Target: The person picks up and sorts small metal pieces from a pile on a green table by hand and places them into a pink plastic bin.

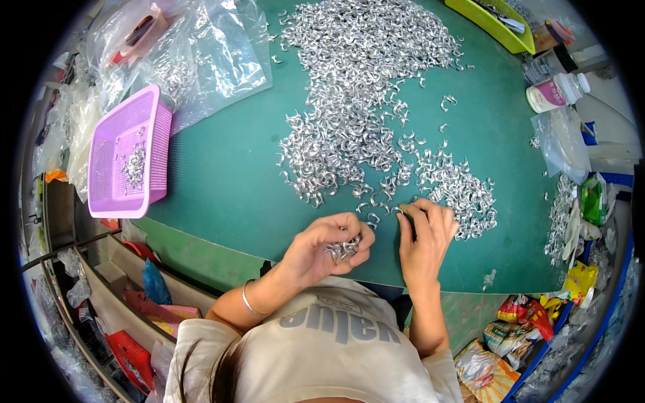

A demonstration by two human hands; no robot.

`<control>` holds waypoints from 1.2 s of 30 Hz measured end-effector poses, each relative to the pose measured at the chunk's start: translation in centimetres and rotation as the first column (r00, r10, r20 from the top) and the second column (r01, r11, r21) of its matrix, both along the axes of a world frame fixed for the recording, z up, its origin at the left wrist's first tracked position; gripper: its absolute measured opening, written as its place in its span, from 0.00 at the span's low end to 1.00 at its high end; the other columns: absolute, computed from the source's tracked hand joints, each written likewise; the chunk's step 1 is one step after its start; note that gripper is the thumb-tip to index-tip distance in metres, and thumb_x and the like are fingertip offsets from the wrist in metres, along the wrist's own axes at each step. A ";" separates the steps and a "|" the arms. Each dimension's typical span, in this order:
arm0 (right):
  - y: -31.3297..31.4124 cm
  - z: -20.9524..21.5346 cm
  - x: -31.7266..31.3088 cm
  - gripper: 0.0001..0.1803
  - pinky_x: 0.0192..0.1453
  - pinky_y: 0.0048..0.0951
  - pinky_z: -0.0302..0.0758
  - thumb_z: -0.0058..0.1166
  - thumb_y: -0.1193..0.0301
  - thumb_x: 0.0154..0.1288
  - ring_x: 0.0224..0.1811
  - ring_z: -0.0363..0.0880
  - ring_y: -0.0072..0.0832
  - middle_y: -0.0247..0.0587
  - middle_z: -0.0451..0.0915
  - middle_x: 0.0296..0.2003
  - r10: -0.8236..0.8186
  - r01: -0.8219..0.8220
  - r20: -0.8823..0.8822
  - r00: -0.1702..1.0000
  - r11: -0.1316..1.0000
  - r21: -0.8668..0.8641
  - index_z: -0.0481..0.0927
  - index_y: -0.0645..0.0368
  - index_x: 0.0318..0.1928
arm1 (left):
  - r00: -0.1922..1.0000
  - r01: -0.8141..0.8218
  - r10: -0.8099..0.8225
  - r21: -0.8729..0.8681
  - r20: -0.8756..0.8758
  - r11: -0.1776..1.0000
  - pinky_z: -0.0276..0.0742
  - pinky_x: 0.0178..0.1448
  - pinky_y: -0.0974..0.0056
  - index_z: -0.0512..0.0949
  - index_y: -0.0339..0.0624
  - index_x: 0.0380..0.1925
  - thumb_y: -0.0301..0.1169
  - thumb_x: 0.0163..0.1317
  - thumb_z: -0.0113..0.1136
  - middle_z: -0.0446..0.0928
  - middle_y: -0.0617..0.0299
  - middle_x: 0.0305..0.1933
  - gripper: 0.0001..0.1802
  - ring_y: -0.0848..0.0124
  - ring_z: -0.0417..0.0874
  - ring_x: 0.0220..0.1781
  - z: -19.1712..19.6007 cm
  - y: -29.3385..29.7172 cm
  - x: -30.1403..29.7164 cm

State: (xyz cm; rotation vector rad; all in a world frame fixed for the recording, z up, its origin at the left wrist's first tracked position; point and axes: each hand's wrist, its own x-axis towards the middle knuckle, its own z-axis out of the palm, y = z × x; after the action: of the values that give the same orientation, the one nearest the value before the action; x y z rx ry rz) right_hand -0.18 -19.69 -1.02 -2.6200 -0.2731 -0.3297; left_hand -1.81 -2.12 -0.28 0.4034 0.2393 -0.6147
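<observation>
A big heap of small silver curved metal clips point(356, 87) is spread over the green table mat point(228, 181). My left hand point(329, 245) is curled around a bunch of these clips point(342, 250) just above the table's near edge. My right hand point(424, 235) lies flat on the mat with its fingertips touching loose clips point(457, 191) at the near fringe of the heap. A thin bangle sits on my left wrist.
A purple plastic basket point(127, 151) with a few clips in it stands at the left. Clear plastic bags point(201, 54) lie at the back left. A yellow-green tray point(494, 23) and white bottles point(554, 91) are at the back right. Coloured packets crowd the right edge.
</observation>
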 end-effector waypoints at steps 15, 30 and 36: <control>-0.2 3.6 -2.1 0.04 0.42 0.24 0.65 0.53 0.80 0.55 0.37 0.70 0.25 0.40 0.78 0.34 0.349 0.161 -0.359 0.866 0.485 0.860 0.76 0.66 0.34 | 0.852 -0.261 -0.149 0.653 0.502 0.711 0.62 0.27 0.76 0.78 0.34 0.36 0.20 0.52 0.59 0.73 0.65 0.25 0.09 0.81 0.68 0.25 2.3 -1.4 0.4; 0.5 4.5 -2.6 0.04 0.41 0.26 0.67 0.53 0.80 0.55 0.36 0.71 0.30 0.42 0.78 0.32 0.318 0.022 -0.234 0.919 0.549 0.836 0.76 0.67 0.32 | 0.766 -0.366 -0.195 0.666 0.612 0.650 0.64 0.28 0.74 0.80 0.35 0.29 0.18 0.46 0.64 0.76 0.60 0.27 0.08 0.78 0.72 0.25 3.4 -0.9 -0.2; 0.5 4.7 -2.6 0.04 0.39 0.27 0.67 0.54 0.81 0.53 0.34 0.72 0.32 0.42 0.78 0.30 0.297 -0.032 -0.177 0.938 0.585 0.810 0.76 0.67 0.31 | 0.745 -0.389 -0.194 0.652 0.638 0.651 0.63 0.26 0.74 0.79 0.33 0.29 0.19 0.48 0.62 0.74 0.61 0.25 0.06 0.79 0.70 0.23 3.6 -0.9 -0.1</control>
State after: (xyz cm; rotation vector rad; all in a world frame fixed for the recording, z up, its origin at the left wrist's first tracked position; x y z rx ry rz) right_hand -2.76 -19.17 3.66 -1.6757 -0.1987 0.0329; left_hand -1.92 -3.06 3.31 1.4120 -0.2028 -0.1732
